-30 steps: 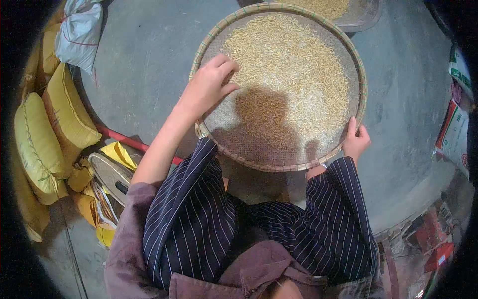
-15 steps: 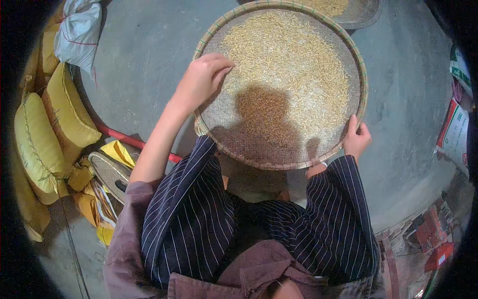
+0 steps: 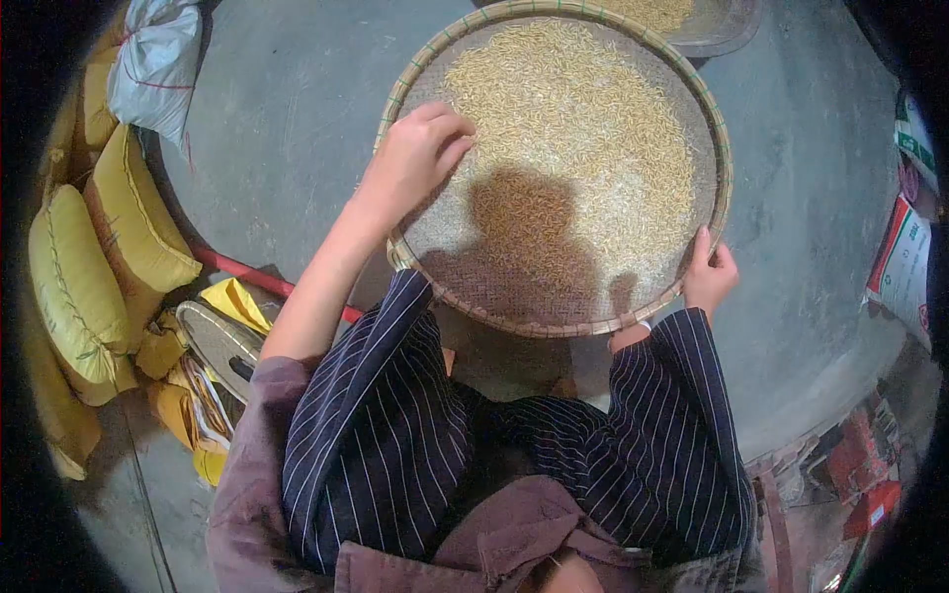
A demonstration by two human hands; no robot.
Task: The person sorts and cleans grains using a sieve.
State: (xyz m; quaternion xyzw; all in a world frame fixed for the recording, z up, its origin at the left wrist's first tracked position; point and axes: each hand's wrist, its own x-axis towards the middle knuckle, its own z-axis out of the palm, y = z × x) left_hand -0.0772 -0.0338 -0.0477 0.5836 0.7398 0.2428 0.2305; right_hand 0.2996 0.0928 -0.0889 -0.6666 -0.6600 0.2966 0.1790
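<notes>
A round woven bamboo winnowing tray rests over my knees, its rim bound with green ties. Unhusked rice grains mixed with pale broken bits cover much of its mesh. My left hand reaches over the left rim, thumb and fingers pinched together at the edge of the grain; whatever lies between the fingertips is too small to make out. On the lower right, my right hand grips the rim, thumb on top and the other fingers partly hidden. A shadow falls across the grain.
Several full yellow sacks and a white sack stand at the left, near a red pole. A second round basket leans below them. Another pan of grain sits beyond the tray. Printed bags lie at right.
My left hand has shifted slightly right and inward over the grain, still pinched. My right hand and the tray stay almost in place.
</notes>
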